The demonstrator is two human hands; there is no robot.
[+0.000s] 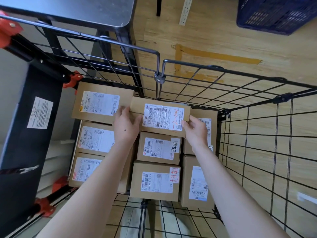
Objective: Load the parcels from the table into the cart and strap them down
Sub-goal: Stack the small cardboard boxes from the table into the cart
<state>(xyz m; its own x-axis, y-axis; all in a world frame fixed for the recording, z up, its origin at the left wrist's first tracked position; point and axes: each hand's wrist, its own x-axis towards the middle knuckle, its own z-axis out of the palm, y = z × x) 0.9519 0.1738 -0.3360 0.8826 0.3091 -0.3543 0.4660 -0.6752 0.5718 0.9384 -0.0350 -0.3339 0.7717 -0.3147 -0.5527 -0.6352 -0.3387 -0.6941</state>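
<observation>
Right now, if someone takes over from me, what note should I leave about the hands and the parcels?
Left hand and right hand grip one parcel by its ends, at the far middle of the cart.
Seven other parcels already lie in the cart, labels up.
Left: set this parcel down, check the table (mostly out of view) for more, then strap all down.

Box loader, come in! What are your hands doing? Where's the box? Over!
Gripping: left hand, right hand, on brown cardboard parcel with red-marked white label. Parcel over packed boxes in black wire cart. Nothing blocking; no strap seen.
</observation>
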